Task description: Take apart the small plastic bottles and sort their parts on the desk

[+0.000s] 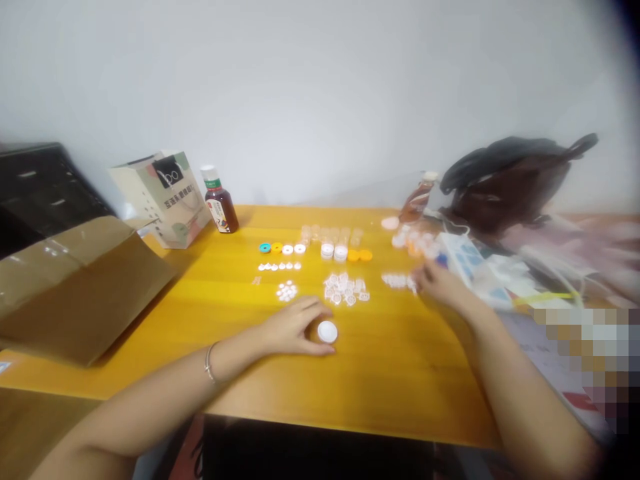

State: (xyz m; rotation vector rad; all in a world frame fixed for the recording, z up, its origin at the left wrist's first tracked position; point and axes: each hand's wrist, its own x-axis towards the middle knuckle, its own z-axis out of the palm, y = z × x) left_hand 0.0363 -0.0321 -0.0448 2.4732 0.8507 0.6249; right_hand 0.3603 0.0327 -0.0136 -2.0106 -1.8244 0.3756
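My left hand rests on the yellow table, its thumb and fingers curved around a round white cap. Its fingers are apart, and whether they touch the cap is hard to tell. Over at the right, my right hand has its fingers together at the end of a row of small clear pieces; what it holds is blurred. Behind my left hand lie small white discs and a pile of clear flower-shaped pieces. Farther back are white caps and orange caps.
A cardboard box, a paper bag and a dark bottle stand at the left. Clear cups line the back. Another bottle, a black bag and white packaging are at the right.
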